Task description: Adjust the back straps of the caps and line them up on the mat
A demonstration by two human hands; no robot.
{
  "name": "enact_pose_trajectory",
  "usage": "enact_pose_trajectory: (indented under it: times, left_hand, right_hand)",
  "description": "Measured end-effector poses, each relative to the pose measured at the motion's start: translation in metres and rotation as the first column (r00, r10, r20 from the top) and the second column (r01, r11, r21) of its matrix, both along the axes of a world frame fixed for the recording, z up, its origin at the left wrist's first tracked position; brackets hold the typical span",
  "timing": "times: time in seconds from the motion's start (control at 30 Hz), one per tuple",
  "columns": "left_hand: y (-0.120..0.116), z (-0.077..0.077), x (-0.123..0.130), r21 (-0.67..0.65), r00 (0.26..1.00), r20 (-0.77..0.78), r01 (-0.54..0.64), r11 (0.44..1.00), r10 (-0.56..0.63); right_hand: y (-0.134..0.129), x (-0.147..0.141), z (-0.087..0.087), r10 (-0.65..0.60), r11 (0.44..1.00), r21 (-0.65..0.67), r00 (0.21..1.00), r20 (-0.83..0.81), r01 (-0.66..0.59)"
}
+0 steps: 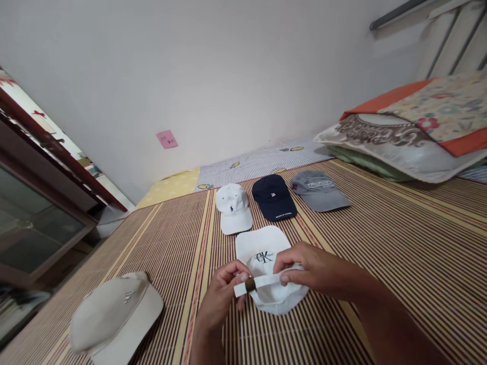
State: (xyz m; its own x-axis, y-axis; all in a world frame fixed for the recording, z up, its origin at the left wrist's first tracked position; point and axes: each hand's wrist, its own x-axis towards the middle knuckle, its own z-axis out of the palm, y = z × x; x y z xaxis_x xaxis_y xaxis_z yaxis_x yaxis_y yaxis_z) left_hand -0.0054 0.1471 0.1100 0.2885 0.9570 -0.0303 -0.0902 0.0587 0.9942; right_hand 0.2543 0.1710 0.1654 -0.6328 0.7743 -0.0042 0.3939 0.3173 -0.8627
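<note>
A white cap [279,299] with CK lettering lies on the striped mat [171,253], its brim pointing away from me. My left hand [226,289] pinches the cap's back strap near a dark buckle. Further along the same strap, my right hand [299,266] holds it between thumb and fingers. Beyond the brim are a white cap with a small dark emblem [233,208], a navy cap [273,197] and a grey cap [319,190], side by side. A beige cap [114,317] rests at the lower left.
Pillows [391,147] with a floral and orange cover [437,109] are stacked at the right. A pink note [166,139] is on the wall [228,76]. Yellow cloth [171,186] and checked cloth [258,159] run along the wall's base. A glass-fronted cabinet [38,223] stands at the left.
</note>
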Motion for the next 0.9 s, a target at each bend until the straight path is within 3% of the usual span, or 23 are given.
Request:
enact_pose_trajectory:
  times: [0.57,0.73,0.9]
  left_hand:
    - [0.001,-0.001,0.011,-0.034,1.000,0.017,0.013,0.999,-0.013]
    - [0.000,0.002,0.011,-0.034,1.000,0.003,-0.015,0.999,0.015]
    - [0.000,0.003,0.011,-0.052,1.000,0.019,-0.005,0.999,0.006]
  right_hand:
    - [-0.005,-0.014,0.005,0.020,0.995,-0.100,0.999,-0.028,-0.023]
    - [0.001,0.005,0.004,-0.079,0.996,0.038,0.996,-0.051,0.081]
    - [0.005,0.027,0.005,-0.094,0.995,0.020,0.994,-0.048,0.095]
